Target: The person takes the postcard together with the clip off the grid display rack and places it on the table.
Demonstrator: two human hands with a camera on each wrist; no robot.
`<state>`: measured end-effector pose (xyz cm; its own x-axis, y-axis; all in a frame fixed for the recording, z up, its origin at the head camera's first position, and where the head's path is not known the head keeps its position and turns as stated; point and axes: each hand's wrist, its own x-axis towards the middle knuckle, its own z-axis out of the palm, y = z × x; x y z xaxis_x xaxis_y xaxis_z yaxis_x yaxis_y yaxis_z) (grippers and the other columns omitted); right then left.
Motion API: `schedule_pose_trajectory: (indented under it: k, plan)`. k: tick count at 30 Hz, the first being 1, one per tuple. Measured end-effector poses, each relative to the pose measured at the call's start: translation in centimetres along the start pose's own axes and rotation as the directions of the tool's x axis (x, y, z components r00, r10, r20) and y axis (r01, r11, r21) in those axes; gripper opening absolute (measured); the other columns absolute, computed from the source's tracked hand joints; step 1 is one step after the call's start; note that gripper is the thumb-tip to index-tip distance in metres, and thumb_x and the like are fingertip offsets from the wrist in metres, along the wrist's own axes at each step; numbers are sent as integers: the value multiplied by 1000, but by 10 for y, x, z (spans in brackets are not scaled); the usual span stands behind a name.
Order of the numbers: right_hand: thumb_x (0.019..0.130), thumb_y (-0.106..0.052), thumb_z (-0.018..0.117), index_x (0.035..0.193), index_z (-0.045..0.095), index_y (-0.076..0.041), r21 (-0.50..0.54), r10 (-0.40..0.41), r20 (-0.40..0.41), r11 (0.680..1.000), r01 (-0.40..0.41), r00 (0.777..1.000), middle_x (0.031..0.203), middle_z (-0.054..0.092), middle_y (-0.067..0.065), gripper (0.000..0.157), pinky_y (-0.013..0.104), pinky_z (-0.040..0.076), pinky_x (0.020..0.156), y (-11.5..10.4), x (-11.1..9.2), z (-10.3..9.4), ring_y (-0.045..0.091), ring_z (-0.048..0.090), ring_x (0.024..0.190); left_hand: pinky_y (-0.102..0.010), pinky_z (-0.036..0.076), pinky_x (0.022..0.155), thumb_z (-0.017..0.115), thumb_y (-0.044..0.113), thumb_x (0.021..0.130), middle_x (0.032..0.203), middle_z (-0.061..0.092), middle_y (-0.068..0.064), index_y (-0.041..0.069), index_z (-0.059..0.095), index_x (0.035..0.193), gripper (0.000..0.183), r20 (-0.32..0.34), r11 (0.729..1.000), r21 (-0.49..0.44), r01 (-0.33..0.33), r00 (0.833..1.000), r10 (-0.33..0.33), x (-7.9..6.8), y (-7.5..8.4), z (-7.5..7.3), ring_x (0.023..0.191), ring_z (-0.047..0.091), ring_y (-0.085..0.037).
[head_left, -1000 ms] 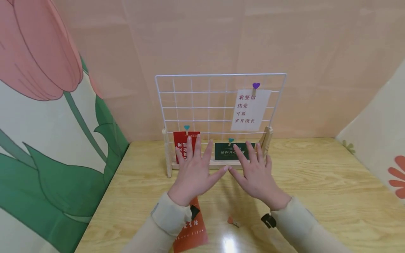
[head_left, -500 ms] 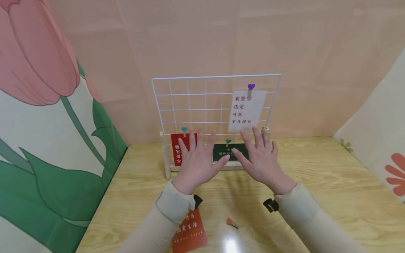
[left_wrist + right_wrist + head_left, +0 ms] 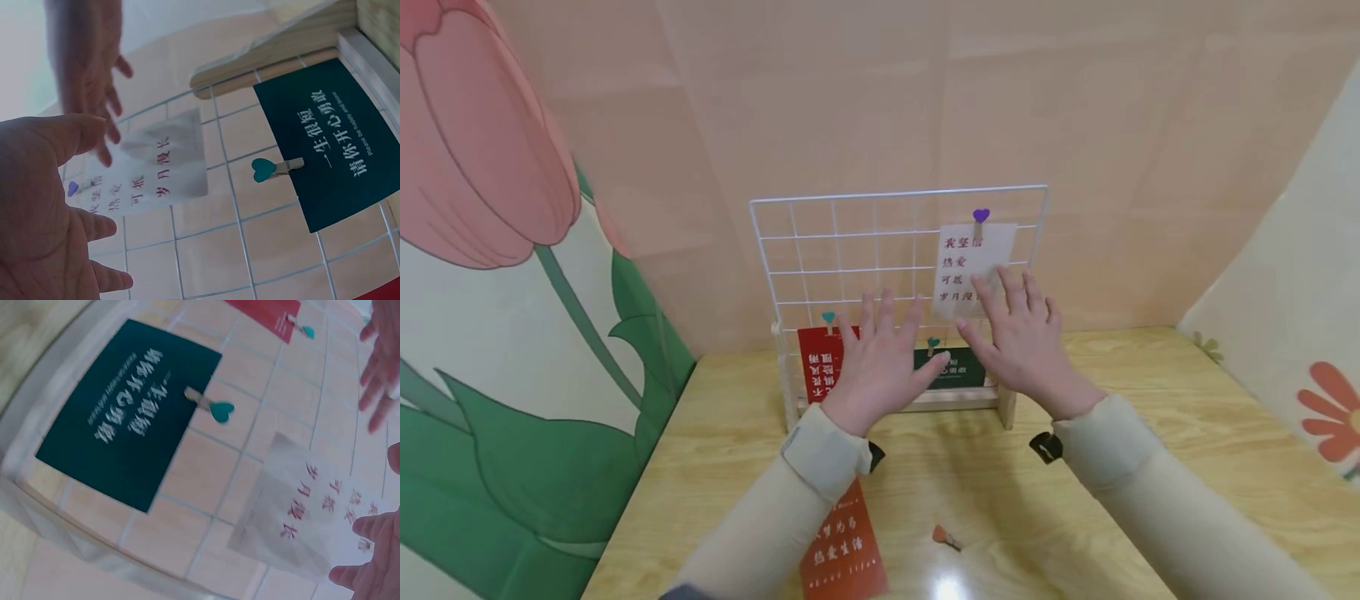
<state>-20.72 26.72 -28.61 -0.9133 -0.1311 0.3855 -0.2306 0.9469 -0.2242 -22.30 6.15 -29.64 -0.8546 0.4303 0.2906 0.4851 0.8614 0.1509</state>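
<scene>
While a tulip print (image 3: 490, 142) is filling the left of the frame, a wire grid (image 3: 850, 196) is standing at centre on a wood-grain table (image 3: 692, 450). At the grid's lower left, a red card (image 3: 818, 367) is hanging from a teal heart clip (image 3: 828, 317). At lower centre, an orange-red card (image 3: 847, 546) is lying partly behind the left sleeve (image 3: 767, 517). The left hand (image 3: 880, 362) is extending spread fingers in front of the grid, partly covering the red card. Near the bottom, an orange clip (image 3: 946, 537) is lying on the table. At the grid's lower right, a green card (image 3: 961, 375) is hanging from a second teal clip (image 3: 933, 342); above it, a purple heart clip (image 3: 981, 216) is holding a white card (image 3: 958, 254). Right of centre, the right hand (image 3: 1026, 346) is extending spread fingers before the white card's lower part; whether they are touching cannot be determined. A flower print (image 3: 1330, 412) is showing at the right edge.
</scene>
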Motion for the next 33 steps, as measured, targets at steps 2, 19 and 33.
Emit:
schedule_pose_trajectory:
  k: [2, 19, 33]
  plan:
    - [107, -52, 41, 164, 25, -11, -8, 7, -8, 1000, -7, 1000, 169, 7, 25, 71, 79, 5, 111, 0, 5, -4, 53, -2, 152, -77, 5, 113, 49, 68, 99, 171, 8, -18, 24, 23, 166, 84, 0, 1000, -4, -4, 1000, 4, 5, 0, 1, 155, 1, -45]
    - [107, -50, 39, 164, 25, -13, -48, 2, -77, 999, -6, 997, 167, 11, 27, 69, 78, 11, 111, -2, 39, -41, 53, 4, 152, -66, 9, 120, 50, 61, 102, 172, 7, -16, 23, 19, 167, 82, 19, 998, -24, -49, 999, 50, 31, 9, -4, 156, 4, -40]
    - [107, -46, 42, 154, 39, -9, -8, -15, -185, 1000, 14, 983, 163, 24, 28, 60, 76, 13, 113, -7, 55, -60, 58, 10, 149, -60, 27, 114, 51, 54, 104, 163, 32, -17, 16, 28, 162, 73, 14, 986, -145, -84, 996, 87, 35, 14, 1, 148, 27, -37]
